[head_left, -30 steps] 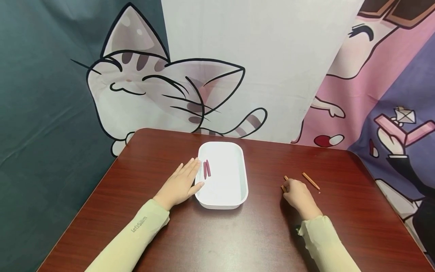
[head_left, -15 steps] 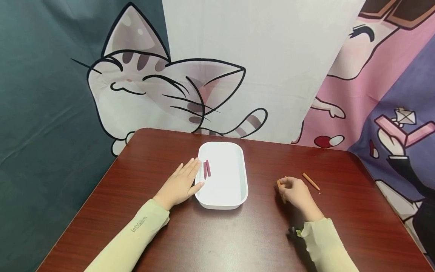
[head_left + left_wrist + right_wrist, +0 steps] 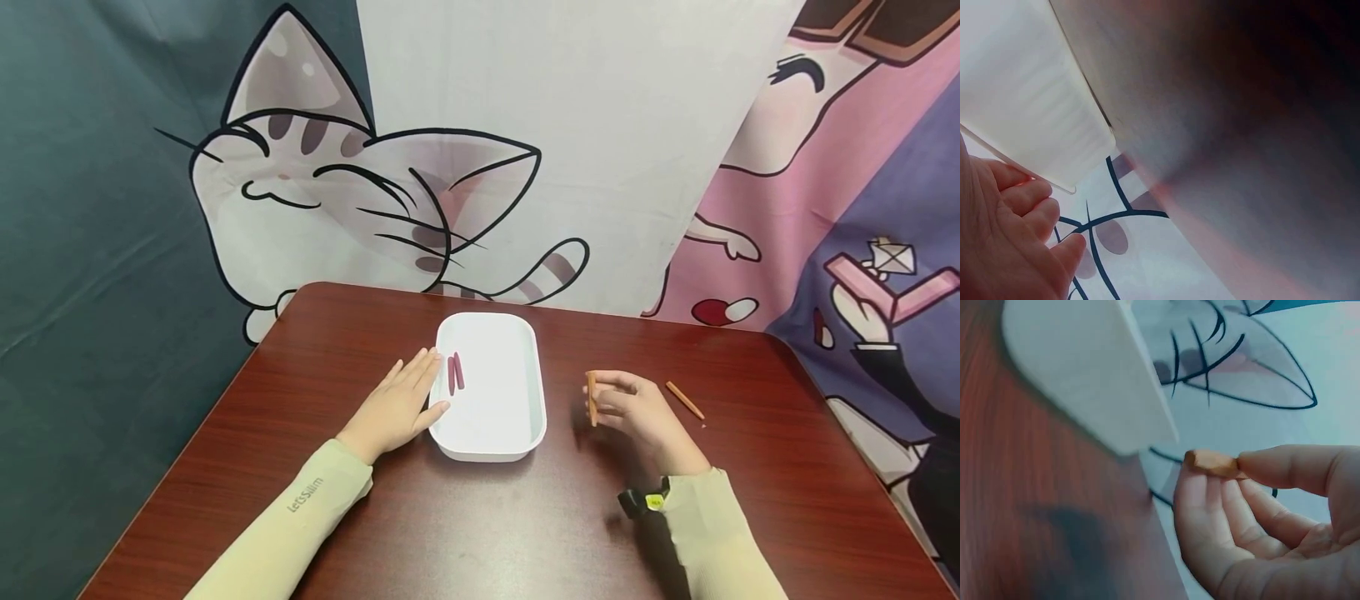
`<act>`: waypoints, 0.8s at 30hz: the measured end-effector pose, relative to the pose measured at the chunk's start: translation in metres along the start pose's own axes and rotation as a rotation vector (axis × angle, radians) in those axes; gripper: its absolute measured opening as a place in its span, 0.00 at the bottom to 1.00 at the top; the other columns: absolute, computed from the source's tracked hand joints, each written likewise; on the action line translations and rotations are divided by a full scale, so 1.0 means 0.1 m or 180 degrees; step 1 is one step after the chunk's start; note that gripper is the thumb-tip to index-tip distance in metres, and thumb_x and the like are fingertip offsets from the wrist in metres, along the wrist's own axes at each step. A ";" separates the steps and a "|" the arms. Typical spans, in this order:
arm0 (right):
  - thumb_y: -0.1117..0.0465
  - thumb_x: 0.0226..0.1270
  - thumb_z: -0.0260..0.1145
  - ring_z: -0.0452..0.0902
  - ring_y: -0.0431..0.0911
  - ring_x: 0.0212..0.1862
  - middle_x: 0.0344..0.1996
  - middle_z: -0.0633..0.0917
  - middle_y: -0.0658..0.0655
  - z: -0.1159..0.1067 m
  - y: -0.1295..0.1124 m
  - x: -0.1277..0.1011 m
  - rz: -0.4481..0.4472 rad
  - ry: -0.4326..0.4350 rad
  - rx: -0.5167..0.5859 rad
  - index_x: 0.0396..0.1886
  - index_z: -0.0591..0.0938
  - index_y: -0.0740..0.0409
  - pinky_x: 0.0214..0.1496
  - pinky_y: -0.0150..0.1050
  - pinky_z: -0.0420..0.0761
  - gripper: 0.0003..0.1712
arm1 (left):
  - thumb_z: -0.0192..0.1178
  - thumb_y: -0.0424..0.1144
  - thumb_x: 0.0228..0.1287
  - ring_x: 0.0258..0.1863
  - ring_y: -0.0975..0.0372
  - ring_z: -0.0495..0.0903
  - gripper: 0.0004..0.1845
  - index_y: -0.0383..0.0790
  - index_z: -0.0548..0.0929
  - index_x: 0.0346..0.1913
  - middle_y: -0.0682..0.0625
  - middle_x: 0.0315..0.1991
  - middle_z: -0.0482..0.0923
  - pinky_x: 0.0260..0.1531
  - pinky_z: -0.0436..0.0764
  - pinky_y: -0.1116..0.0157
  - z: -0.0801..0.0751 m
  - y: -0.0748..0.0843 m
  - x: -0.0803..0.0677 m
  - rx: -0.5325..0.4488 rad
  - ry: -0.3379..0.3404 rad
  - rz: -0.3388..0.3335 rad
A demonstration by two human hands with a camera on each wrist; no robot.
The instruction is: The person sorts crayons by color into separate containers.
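My left hand [image 3: 396,408] lies with straight fingers along the left rim of a white tray [image 3: 491,450]. Inside the tray, close to those fingertips, are two purple sticks [image 3: 455,373]. To the right of the tray, my right hand [image 3: 643,412] pinches a short orange-brown stick [image 3: 592,400] between thumb and fingers, above the table. The right wrist view shows this stick [image 3: 1215,464] from its end, the thumb on one side and the fingertips beneath. In the left wrist view the fingers [image 3: 1041,215] are up against the tray's outer wall [image 3: 1035,94].
Another orange-brown stick [image 3: 686,400] lies on the dark red-brown table [image 3: 480,533], just beyond the right hand, with a tiny crumb near it. Behind the table hangs a cloth backdrop [image 3: 600,108] with cartoon cats. A black wrist camera [image 3: 636,503] shows at the right sleeve.
My right hand has lifted the orange-brown stick off the table and carried it left toward the tray, turning so the thumb side shows. The left hand has stayed in place.
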State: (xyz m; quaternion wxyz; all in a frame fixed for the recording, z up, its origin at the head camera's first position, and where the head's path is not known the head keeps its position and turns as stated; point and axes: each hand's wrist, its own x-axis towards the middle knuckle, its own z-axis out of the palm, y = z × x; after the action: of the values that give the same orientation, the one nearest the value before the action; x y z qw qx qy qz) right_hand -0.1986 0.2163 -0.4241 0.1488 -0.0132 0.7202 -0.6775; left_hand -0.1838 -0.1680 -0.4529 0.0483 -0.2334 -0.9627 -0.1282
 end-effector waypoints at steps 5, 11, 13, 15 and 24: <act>0.70 0.73 0.60 0.87 0.45 0.43 0.41 0.89 0.50 0.16 -0.09 0.10 -0.0072 -0.0175 0.0346 0.65 0.71 0.73 0.48 0.43 0.87 0.24 | 0.48 0.61 0.76 0.80 0.51 0.50 0.42 0.33 0.57 0.79 0.42 0.79 0.55 0.75 0.55 0.45 0.00 0.00 0.00 0.0012 -0.0007 0.0018; 0.69 0.73 0.61 0.86 0.47 0.47 0.48 0.87 0.57 0.38 -0.21 0.23 -0.0039 -0.0353 0.0441 0.68 0.70 0.72 0.50 0.44 0.86 0.26 | 0.47 0.61 0.76 0.80 0.51 0.50 0.42 0.33 0.57 0.79 0.42 0.79 0.55 0.76 0.54 0.46 -0.01 0.01 0.00 0.0018 -0.0028 0.0005; 0.69 0.72 0.61 0.85 0.48 0.47 0.50 0.86 0.60 0.45 -0.24 0.28 0.0024 -0.0386 0.0475 0.69 0.70 0.72 0.51 0.44 0.86 0.27 | 0.47 0.61 0.76 0.80 0.51 0.50 0.42 0.33 0.57 0.79 0.42 0.79 0.55 0.76 0.53 0.46 -0.01 0.01 0.00 0.0012 -0.0037 -0.0005; 0.70 0.72 0.61 0.85 0.48 0.46 0.50 0.85 0.60 0.52 -0.28 0.33 0.0109 -0.0399 0.0554 0.69 0.70 0.71 0.50 0.42 0.86 0.27 | 0.47 0.61 0.76 0.80 0.51 0.50 0.42 0.33 0.57 0.79 0.42 0.79 0.55 0.76 0.53 0.47 -0.01 0.01 0.00 0.0004 -0.0039 -0.0010; 0.72 0.72 0.61 0.83 0.47 0.43 0.43 0.85 0.56 0.88 -0.43 0.60 0.0393 -0.0324 0.1090 0.61 0.78 0.65 0.45 0.40 0.86 0.19 | 0.47 0.61 0.76 0.80 0.51 0.50 0.42 0.33 0.57 0.79 0.42 0.79 0.55 0.76 0.53 0.46 -0.01 0.00 0.00 0.0054 -0.0034 -0.0012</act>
State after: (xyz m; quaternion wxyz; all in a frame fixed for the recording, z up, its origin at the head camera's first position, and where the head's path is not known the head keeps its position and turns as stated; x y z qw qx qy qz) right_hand -0.2436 0.1144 -0.3971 0.2264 0.0223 0.5853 -0.7783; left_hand -0.1839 -0.1683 -0.4523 0.0449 -0.2320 -0.9644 -0.1189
